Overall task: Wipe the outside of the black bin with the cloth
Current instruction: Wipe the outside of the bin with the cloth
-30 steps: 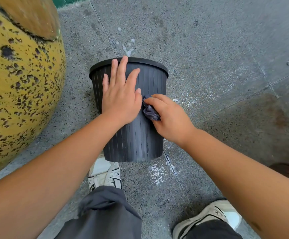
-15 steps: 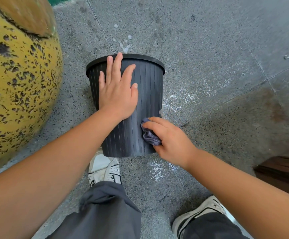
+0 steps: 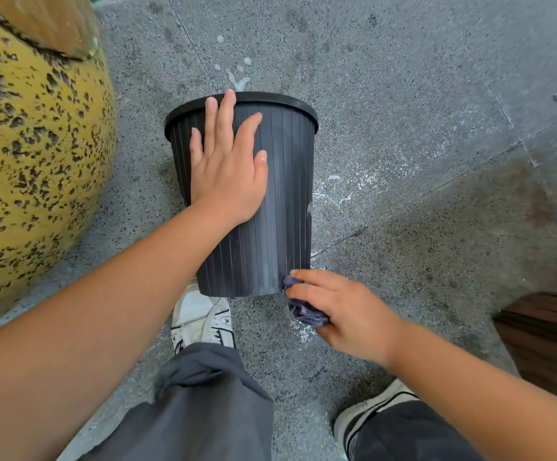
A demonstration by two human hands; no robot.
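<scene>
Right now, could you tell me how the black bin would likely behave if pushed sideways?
The black bin looks like thin ribbed plastic, so probably light and apt to slide or tip. Its base is narrower than its rim. The left hand lies flat on it, likely steadying it, while the right hand holds the cloth.

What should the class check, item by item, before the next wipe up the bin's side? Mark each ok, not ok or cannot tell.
1. Left hand flat on the bin, steadying it: ok.
2. Right hand has a grip on the cloth: ok.
3. Cloth touching the bin wall: ok, at the bottom edge only.
4. Bin lying steady against the shoe: cannot tell.
5. Wall facing the camera clean: not ok, pale streaks remain.
6. Far side of the bin wiped: cannot tell, hidden.
</scene>
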